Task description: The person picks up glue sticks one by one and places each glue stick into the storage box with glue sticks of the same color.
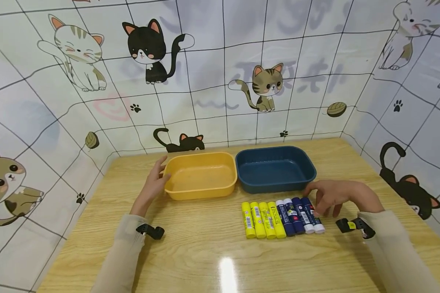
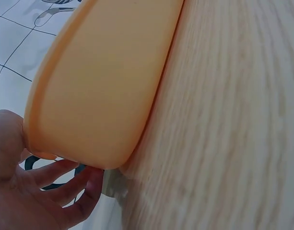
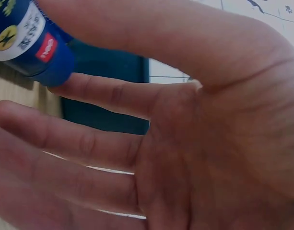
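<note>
1. My left hand (image 1: pixel 155 181) is at the left end of a shallow, rounded-rectangular yellow plastic tray (image 1: pixel 199 193); the fingers are spread and gently bent, touching that end.
2. My right hand (image 1: pixel 335 196) is beside the right end of a row of glue sticks. Thumb and forefinger meet the rightmost stick, a navy tube with a white near end (image 1: pixel 311 211), the forefinger at its far end; whether they pinch it firmly I cannot tell. The other fingers are loosely extended.
3. That stick lies on the light wood-grain table (image 1: pixel 190 248), close to the near right corner of a matching dark blue plastic tray (image 1: pixel 276 188).
4. To its left lie three more navy-and-white glue sticks (image 1: pixel 293 215), the left two with white far ends, the third with a white near end.
5. Four bright yellow glue sticks (image 1: pixel 258 219) make up the left half of the row.
6. The trays stand side by side on the far part of the table, yellow left, blue right.
7. Behind them hangs white cloth printed with cartoon cats and black grid lines (image 1: pixel 212 53).
</note>
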`<state>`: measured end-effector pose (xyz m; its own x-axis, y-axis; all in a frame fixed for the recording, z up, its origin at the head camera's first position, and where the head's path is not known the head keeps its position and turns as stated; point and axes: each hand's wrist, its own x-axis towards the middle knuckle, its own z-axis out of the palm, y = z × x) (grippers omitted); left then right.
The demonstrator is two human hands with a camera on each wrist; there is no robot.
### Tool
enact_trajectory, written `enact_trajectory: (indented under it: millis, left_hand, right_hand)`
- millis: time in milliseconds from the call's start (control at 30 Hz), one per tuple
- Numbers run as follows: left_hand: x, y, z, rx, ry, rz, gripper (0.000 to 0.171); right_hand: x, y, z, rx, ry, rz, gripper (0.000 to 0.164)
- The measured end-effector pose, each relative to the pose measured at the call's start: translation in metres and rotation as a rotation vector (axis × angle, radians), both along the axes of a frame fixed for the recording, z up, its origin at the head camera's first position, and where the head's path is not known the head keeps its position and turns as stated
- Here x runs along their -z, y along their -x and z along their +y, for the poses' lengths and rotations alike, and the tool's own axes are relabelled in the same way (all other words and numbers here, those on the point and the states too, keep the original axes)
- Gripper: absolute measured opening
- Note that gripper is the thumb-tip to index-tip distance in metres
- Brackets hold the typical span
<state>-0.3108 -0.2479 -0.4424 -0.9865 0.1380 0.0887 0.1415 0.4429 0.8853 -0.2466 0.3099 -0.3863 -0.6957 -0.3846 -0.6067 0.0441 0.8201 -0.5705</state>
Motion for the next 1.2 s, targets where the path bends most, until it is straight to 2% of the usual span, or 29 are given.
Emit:
enact_trajectory:
  millis: [300, 567, 833, 1067, 1200]
  left_hand:
    - [-0.001, -0.003, 0.0, -0.006, 0.026, 0.007, 0.068]
    - [0.002, -0.003, 0.002, -0.013, 0.045, 0.009, 0.067]
    - [0.0, -0.006, 0.003, -0.012, 0.05, 0.015, 0.066]
    - [0.0, -0.005, 0.002, -0.011, 0.063, 0.015, 0.067]
    - [0.0, -0.004, 0.002, -0.008, 0.063, 0.01, 0.067]
  right_hand:
    - [0.008, 0.0, 0.001, 0.022, 0.039, -0.05, 0.082]
    - [0.013, 0.001, -0.002, 0.013, 0.042, -0.053, 0.075]
    - [0.012, 0.0, -0.006, 0.035, 0.054, -0.061, 0.064]
    - [0.011, 0.0, -0.006, 0.03, 0.06, -0.063, 0.071]
    - [0.011, -0.001, -0.003, 0.013, 0.049, -0.04, 0.069]
